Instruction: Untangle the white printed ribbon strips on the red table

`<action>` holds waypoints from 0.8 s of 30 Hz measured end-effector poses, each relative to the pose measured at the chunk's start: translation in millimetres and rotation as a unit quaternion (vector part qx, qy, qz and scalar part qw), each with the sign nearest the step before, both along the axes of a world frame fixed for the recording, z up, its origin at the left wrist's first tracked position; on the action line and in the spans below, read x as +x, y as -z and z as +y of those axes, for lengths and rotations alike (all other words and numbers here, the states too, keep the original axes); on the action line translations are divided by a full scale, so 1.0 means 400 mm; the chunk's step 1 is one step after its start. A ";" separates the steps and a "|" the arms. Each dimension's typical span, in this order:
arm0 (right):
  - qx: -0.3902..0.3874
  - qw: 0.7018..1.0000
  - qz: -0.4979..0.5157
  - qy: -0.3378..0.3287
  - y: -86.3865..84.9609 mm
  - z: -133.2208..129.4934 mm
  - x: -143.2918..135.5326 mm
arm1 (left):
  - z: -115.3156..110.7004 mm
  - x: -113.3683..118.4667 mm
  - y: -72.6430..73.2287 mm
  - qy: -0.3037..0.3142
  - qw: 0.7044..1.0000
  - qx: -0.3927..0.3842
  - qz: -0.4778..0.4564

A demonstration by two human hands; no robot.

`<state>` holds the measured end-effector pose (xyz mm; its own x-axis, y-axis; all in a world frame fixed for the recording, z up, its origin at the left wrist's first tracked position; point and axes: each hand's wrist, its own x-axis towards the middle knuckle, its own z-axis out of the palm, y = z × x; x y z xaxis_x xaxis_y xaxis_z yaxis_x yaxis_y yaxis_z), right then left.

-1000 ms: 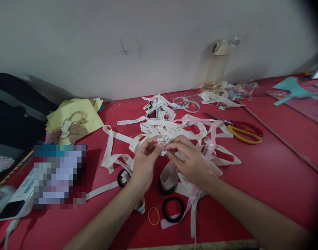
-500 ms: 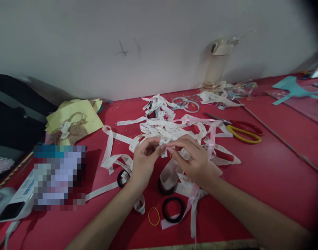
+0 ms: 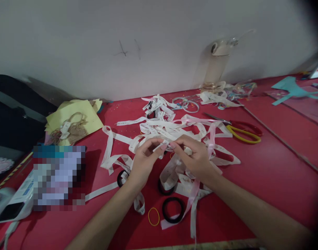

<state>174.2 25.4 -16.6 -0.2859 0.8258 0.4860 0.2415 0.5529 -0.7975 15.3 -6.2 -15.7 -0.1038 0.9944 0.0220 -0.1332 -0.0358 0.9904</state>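
Note:
Pinched between thumb and fingers of my left hand (image 3: 145, 158) is a folded piece of white printed ribbon (image 3: 161, 151). My right hand (image 3: 196, 158) grips the same piece from the other side, its fingertips meeting the left ones. Fingers cover much of this piece, so its exact fold is hidden. Under and around both hands spreads a loose tangle of white printed ribbon (image 3: 117, 137), with a pink ribbon (image 3: 212, 137) running through it. Nearer to me lie a black hair tie (image 3: 164, 210) and a yellow rubber band (image 3: 148, 217).
Scissors (image 3: 243, 134) with red and yellow handles lie right of the ribbons on the red table (image 3: 252, 194). Behind stand silver rings (image 3: 191, 107) and a clear bottle (image 3: 217, 66) against the wall. Yellow paper (image 3: 92, 118) with twine and a white device (image 3: 17, 210) are at left.
My right fingers have shifted slightly and closed further over the ribbon piece, which now looks more tightly folded. The surrounding things have stayed in place.

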 end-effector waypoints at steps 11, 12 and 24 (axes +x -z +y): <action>-0.140 0.986 0.059 -0.069 0.019 0.010 -0.003 | 0.008 -0.015 -0.003 0.042 0.996 -0.035 -0.064; -0.151 0.984 0.056 -0.070 0.020 0.012 -0.004 | 0.009 -0.015 -0.002 0.039 0.997 -0.035 -0.062; -0.383 0.894 0.133 -0.192 0.018 0.039 0.009 | 0.010 -0.024 -0.009 0.087 0.984 -0.077 -0.134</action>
